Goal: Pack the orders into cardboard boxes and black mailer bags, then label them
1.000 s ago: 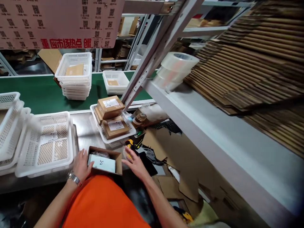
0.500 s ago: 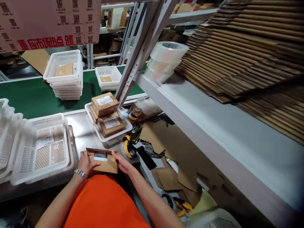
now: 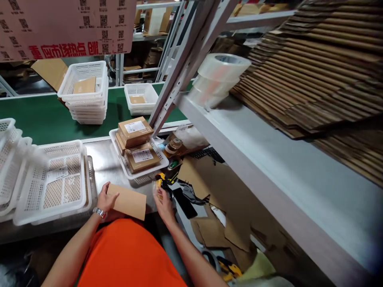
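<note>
My left hand [image 3: 106, 199], with a metal watch at the wrist, grips the left end of a small brown cardboard box [image 3: 128, 202]. The box's lid is closed and its top is plain. My right hand [image 3: 163, 201] is off the box, to its right, with its fingers at a yellow and black tape dispenser [image 3: 161, 184] on the bench edge. Whether those fingers are closed around the dispenser is hard to make out. Just beyond, a white basket [image 3: 129, 175] holds labelled brown boxes [image 3: 136, 131].
White baskets [image 3: 82, 179] stand on the metal bench at left. A basket stack [image 3: 89, 107] is on the green conveyor [image 3: 38, 119]. A shelf [image 3: 254, 147] with tape rolls [image 3: 217, 77] and stacked cardboard [image 3: 323, 71] juts in at right. A black phone [image 3: 184, 202] lies below it.
The box's lid has come down and its contents are covered. My right hand has let go of the box and moved right to the tape dispenser. My left hand still holds the box.
</note>
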A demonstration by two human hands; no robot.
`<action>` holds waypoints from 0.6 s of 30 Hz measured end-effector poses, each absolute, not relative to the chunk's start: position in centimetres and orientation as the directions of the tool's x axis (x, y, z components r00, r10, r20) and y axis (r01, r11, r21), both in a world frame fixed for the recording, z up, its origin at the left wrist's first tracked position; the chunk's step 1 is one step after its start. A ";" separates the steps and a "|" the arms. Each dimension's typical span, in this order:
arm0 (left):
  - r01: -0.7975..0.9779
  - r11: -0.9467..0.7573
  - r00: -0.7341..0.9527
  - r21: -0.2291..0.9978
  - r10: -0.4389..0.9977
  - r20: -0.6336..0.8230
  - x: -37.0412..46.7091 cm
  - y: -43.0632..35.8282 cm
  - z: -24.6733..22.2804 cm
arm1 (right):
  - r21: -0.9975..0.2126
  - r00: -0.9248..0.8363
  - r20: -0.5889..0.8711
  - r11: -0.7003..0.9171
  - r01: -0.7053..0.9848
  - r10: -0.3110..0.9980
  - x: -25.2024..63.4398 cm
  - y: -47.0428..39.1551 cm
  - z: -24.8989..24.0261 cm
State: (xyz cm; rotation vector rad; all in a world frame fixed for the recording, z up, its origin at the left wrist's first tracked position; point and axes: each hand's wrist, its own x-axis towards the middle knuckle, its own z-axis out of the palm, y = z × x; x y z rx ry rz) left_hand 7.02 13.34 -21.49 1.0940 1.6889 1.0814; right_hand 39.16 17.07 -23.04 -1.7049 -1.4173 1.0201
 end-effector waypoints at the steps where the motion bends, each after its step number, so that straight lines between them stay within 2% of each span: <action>1: 0.226 0.255 -0.257 0.940 0.947 -0.194 6.9 14.0 -21.3 | -0.830 0.143 -0.108 -0.168 0.531 0.984 39.6 17.4 -23.2; 3: 0.214 0.260 -0.212 0.942 0.953 -0.215 6.5 15.4 -20.9 | -0.676 0.159 -0.086 -0.175 0.715 0.984 39.9 18.1 -23.5; 5: 0.197 0.255 -0.166 0.947 0.960 -0.224 6.3 16.7 -20.5 | -0.522 0.135 -0.127 -0.183 0.833 0.983 39.7 19.0 -23.5; 7: 0.186 0.251 -0.123 0.950 0.965 -0.231 6.1 17.6 -20.1 | -0.522 0.137 -0.205 -0.226 0.822 0.969 39.7 19.9 -23.2; 11: 0.179 0.218 -0.095 0.959 0.974 -0.204 6.0 18.1 -19.7 | -0.743 0.197 -0.293 -0.353 0.569 0.936 42.1 19.9 -21.0; 13: 0.167 0.207 -0.078 0.964 0.977 -0.196 5.9 18.1 -19.8 | -0.829 0.160 -0.323 -0.360 0.427 0.933 44.0 18.6 -19.2; 15: 0.155 0.205 -0.063 0.966 0.978 -0.198 6.0 18.1 -19.9 | -0.913 0.085 -0.358 -0.367 0.178 0.930 45.1 16.9 -17.2; 18: 0.146 0.195 -0.034 0.970 0.981 -0.192 6.6 18.7 -20.3 | -0.910 0.030 -0.381 -0.369 -0.191 0.924 43.3 14.9 -14.4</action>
